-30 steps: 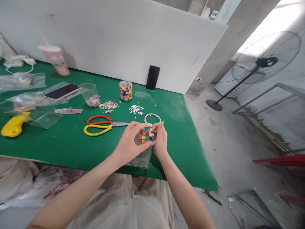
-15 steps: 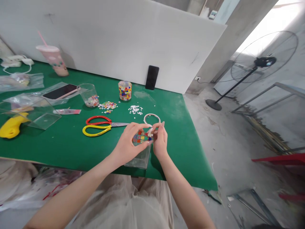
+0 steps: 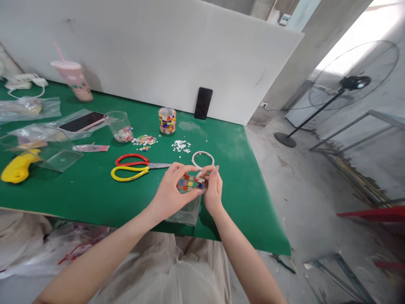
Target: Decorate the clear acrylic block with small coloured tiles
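Observation:
My left hand (image 3: 171,185) curls round a small mosaic piece (image 3: 190,183), with thumb below and forefinger above; small coloured square tiles cover the side facing me. At its right end is my right hand (image 3: 214,188), fingers bent and closed at the piece's edge; part of that edge is hidden. Underneath both hands sits a clear plastic box (image 3: 186,217) near the table's front edge. A white ring (image 3: 203,152) lies just beyond my right fingers. Red and yellow handled scissors (image 3: 131,167) point their blades toward my left hand.
On the green table (image 3: 243,185) stand a tile-covered jar (image 3: 167,121) and a clear cup (image 3: 119,126) of tiles. White tiles (image 3: 181,146) and coloured tiles (image 3: 144,141) lie loose. A phone (image 3: 203,103) leans on the back panel; a pink drink cup (image 3: 74,80) stands left.
The view has shifted slightly, so the table things sit a little further right. My right fingers have moved slightly at the mosaic piece's right end; my left hand keeps its grip.

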### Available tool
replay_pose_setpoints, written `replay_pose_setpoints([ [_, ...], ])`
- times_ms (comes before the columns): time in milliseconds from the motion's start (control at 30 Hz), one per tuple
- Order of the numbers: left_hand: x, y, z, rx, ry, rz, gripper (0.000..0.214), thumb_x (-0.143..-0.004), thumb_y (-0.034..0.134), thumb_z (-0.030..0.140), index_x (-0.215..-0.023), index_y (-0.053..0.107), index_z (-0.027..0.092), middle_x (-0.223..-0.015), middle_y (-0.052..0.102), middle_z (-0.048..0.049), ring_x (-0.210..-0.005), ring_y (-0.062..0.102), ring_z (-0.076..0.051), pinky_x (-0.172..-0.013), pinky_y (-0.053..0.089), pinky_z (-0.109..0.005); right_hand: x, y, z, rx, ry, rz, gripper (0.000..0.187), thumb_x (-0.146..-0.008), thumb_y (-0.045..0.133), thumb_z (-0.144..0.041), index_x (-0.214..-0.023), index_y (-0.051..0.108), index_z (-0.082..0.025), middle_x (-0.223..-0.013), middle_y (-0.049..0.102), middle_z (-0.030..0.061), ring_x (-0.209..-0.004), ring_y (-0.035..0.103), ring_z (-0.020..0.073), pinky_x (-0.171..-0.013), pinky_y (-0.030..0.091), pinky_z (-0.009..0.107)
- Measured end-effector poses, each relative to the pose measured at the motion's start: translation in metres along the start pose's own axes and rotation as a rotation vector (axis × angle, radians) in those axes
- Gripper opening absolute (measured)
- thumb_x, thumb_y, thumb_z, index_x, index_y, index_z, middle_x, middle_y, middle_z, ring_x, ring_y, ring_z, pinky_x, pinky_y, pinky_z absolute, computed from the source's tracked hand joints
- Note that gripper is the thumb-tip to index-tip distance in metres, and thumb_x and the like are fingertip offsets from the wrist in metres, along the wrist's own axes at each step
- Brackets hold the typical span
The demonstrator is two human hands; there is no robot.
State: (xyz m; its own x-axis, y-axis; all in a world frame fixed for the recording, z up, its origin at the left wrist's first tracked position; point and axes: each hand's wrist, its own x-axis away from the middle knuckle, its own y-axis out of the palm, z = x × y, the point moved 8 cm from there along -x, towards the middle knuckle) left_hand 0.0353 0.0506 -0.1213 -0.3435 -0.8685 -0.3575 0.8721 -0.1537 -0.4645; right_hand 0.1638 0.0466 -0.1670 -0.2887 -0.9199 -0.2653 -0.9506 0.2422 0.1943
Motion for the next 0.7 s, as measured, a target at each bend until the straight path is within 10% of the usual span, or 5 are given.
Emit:
replay_pose_setpoints([
  [700,-0.0017,0.0027,-0.0021,0.049,-0.089,-0.094,0.04,-0.069,0.08,0.024,-0.106,0.066,0.027,-0.092,0.046,0.0012,-0.083,0.054,-0.016,-0.08,0.051,-0.033,0.0058,0.0041,-0.0075,-0.108,-0.086,-0.026,0.051,-0.09,0.038,-0.069,-0.076,0.057,-0.024,-0.069,0.063,-0.0009,-0.06,0.062,0.0141,-0.063,0.052,0.029],
])
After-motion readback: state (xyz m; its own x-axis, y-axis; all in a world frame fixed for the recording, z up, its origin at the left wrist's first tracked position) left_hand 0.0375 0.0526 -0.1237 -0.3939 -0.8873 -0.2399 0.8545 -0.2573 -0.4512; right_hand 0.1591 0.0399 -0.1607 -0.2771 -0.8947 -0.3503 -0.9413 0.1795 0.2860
